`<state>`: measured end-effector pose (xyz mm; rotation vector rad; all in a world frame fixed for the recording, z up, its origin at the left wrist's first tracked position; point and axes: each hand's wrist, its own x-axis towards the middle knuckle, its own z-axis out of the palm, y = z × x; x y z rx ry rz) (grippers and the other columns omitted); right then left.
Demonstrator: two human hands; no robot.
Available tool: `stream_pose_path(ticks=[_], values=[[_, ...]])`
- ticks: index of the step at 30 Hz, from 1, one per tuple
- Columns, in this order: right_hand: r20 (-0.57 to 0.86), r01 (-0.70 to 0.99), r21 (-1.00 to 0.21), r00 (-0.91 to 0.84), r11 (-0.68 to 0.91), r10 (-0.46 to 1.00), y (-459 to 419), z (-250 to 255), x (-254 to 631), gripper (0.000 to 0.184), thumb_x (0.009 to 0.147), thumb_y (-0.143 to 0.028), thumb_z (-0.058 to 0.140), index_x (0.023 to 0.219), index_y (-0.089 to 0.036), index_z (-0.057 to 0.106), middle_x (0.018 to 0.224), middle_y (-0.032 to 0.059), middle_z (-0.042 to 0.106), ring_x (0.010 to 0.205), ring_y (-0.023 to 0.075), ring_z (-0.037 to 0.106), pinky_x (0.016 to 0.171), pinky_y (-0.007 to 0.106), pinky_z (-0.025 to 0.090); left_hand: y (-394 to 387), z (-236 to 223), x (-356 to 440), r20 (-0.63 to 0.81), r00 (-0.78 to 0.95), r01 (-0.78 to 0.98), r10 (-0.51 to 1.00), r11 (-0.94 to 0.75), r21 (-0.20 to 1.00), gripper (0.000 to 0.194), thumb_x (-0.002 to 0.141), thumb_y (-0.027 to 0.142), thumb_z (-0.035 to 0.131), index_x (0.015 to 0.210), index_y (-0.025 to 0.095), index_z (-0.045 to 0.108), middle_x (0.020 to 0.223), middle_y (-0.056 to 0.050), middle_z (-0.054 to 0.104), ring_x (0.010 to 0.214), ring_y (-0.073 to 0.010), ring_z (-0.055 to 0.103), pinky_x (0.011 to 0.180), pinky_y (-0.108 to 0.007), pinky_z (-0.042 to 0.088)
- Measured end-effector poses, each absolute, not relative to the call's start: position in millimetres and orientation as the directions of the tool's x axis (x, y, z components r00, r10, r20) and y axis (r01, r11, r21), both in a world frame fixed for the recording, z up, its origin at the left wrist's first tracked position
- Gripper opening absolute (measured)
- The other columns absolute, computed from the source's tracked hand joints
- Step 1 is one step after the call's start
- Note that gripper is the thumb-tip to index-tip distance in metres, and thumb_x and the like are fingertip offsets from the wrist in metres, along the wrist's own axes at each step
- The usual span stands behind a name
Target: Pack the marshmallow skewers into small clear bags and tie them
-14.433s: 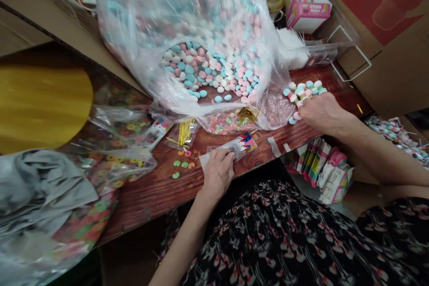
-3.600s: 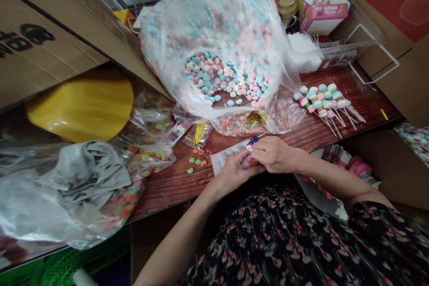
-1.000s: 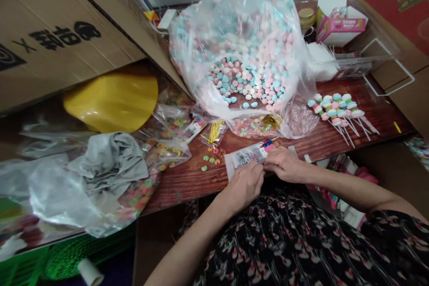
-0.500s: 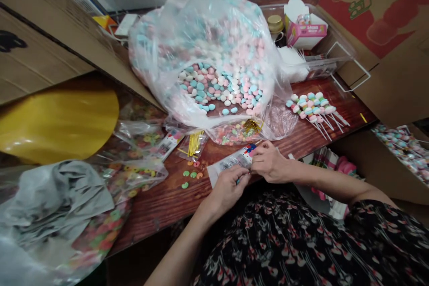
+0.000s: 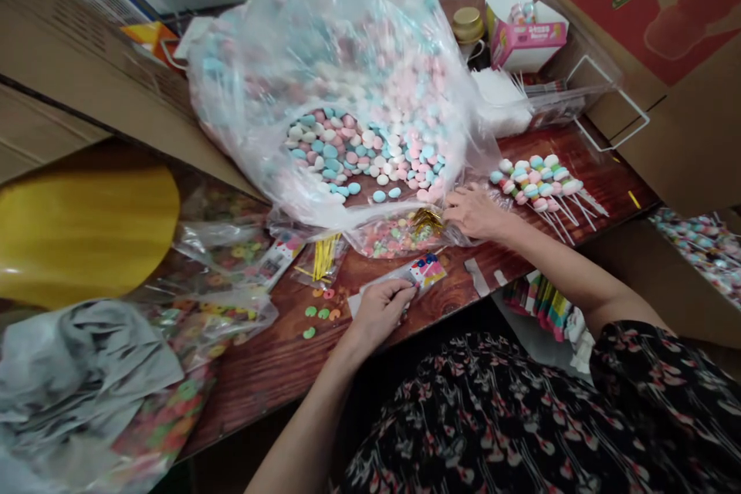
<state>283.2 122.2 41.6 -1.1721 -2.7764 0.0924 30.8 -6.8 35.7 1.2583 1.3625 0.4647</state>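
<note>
My left hand (image 5: 383, 310) rests at the table's front edge with its fingers curled down. It lies over the lower side of a flat printed plastic packet (image 5: 431, 268), and whatever its fingers hold is hidden. My right hand (image 5: 478, 214) is stretched out with fingers apart, empty as far as I can see. Its fingertips are just right of a bundle of gold twist ties (image 5: 427, 221), which lies on a clear bag of ring-shaped candies (image 5: 385, 241). Left of the packet are several loose candy rings (image 5: 311, 312) and a small bag of yellow ties (image 5: 326, 258).
A big plastic bag (image 5: 231, 100) of pastel candies fills the back. Candy skewers (image 5: 538, 184) lie at the right, below a clear tray (image 5: 602, 81). Cardboard boxes (image 5: 695, 116) flank the table (image 5: 255, 374). At the left are a grey cloth (image 5: 98, 363) and a yellow sheet (image 5: 86, 228).
My right hand has left the packet and moved up and away to the twist ties. My left hand stays at the packet. The view has shifted slightly.
</note>
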Motion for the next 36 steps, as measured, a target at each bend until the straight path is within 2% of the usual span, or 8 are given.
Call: stream_pose_path(ticks=[4, 7, 12, 16, 21, 28, 32, 36], values=[[0.141, 0.697, -0.123, -0.692, 0.706, 0.708, 123, 38, 286, 0.019, 0.088, -0.014, 0.050, 0.086, -0.017, 0.069, 0.094, 0.0090, 0.063, 0.086, 0.0206, 0.048, 0.074, 0.034, 0.027, 0, 39, 28, -0.468, 0.249, 0.396, 0.848, 0.352, 0.848, 0.028, 0.079, 0.041, 0.058, 0.067, 0.016, 0.063, 0.054, 0.003, 0.051, 0.045, -0.0089, 0.047, 0.043, -0.020, 0.034], [0.244, 0.658, -0.223, -0.676, 0.719, 0.695, 121, 44, 296, 0.018, 0.087, -0.013, 0.047, 0.084, -0.015, 0.064, 0.092, 0.0097, 0.062, 0.087, 0.0205, 0.049, 0.075, 0.033, 0.031, -1, 44, 26, -0.476, 0.251, 0.357, 0.843, 0.376, 0.855, 0.028, 0.078, 0.042, 0.062, 0.070, 0.015, 0.065, 0.057, 0.002, 0.054, 0.045, -0.0079, 0.047, 0.042, -0.019, 0.035], [0.403, 0.539, -0.421, -0.609, 0.729, 0.683, 102, 61, 302, 0.019, 0.089, -0.010, 0.040, 0.086, -0.016, 0.058, 0.099, 0.0092, 0.062, 0.089, 0.0182, 0.054, 0.078, 0.030, 0.039, -3, 64, 35, -0.508, 0.198, 0.094, 0.838, 0.500, 0.861, 0.029, 0.072, 0.043, 0.072, 0.079, 0.015, 0.069, 0.057, 0.003, 0.054, 0.043, -0.0063, 0.046, 0.042, -0.017, 0.034], [0.449, 0.489, -0.445, -0.603, 0.751, 0.659, 76, 64, 285, 0.018, 0.087, -0.009, 0.040, 0.089, -0.018, 0.056, 0.085, 0.0051, 0.062, 0.078, 0.0163, 0.054, 0.070, 0.028, 0.039, 8, 71, 54, -0.363, 0.111, -0.104, 0.925, 0.374, 0.922, 0.024, 0.068, 0.038, 0.078, 0.076, 0.016, 0.074, 0.065, 0.000, 0.063, 0.050, -0.0080, 0.052, 0.046, -0.019, 0.040], [0.480, 0.473, -0.441, -0.595, 0.763, 0.645, 60, 62, 260, 0.016, 0.085, -0.010, 0.042, 0.085, -0.018, 0.056, 0.073, 0.0031, 0.059, 0.067, 0.0150, 0.051, 0.063, 0.027, 0.037, 25, 66, 74, -0.180, 0.062, -0.097, 0.982, 0.185, 0.978, 0.020, 0.070, 0.036, 0.077, 0.073, 0.016, 0.074, 0.067, -0.001, 0.064, 0.056, -0.0084, 0.054, 0.050, -0.018, 0.045], [0.367, 0.319, -0.744, -0.538, 0.586, 0.759, 68, 62, 264, 0.017, 0.081, -0.008, 0.048, 0.084, -0.017, 0.062, 0.075, -0.0001, 0.064, 0.067, 0.0106, 0.056, 0.065, 0.022, 0.042, 37, 64, 81, -0.244, 0.072, -0.079, 0.967, 0.250, 0.965, 0.024, 0.068, 0.039, 0.077, 0.072, 0.016, 0.071, 0.055, 0.003, 0.058, 0.044, -0.0066, 0.049, 0.039, -0.016, 0.041], [0.180, 0.156, -0.942, -0.515, 0.298, 0.838, 64, 56, 266, 0.006, 0.081, -0.014, 0.054, 0.085, -0.018, 0.057, 0.071, -0.0029, 0.064, 0.061, 0.0096, 0.061, 0.059, 0.021, 0.046, 42, 59, 82, -0.313, 0.046, -0.194, 0.949, 0.316, 0.929, 0.027, 0.063, 0.037, 0.079, 0.075, 0.015, 0.071, 0.055, 0.002, 0.061, 0.044, -0.0072, 0.050, 0.039, -0.017, 0.042], [0.090, 0.041, -0.992, -0.463, 0.123, 0.882, 62, 48, 264, 0.020, 0.079, -0.015, 0.060, 0.095, -0.021, 0.049, 0.063, -0.0087, 0.061, 0.050, 0.0081, 0.060, 0.052, 0.018, 0.044, 43, 55, 84, -0.300, 0.098, -0.204, 0.949, 0.314, 0.927, 0.022, 0.063, 0.032, 0.080, 0.073, 0.014, 0.073, 0.055, 0.002, 0.061, 0.045, -0.0060, 0.051, 0.044, -0.016, 0.043]])
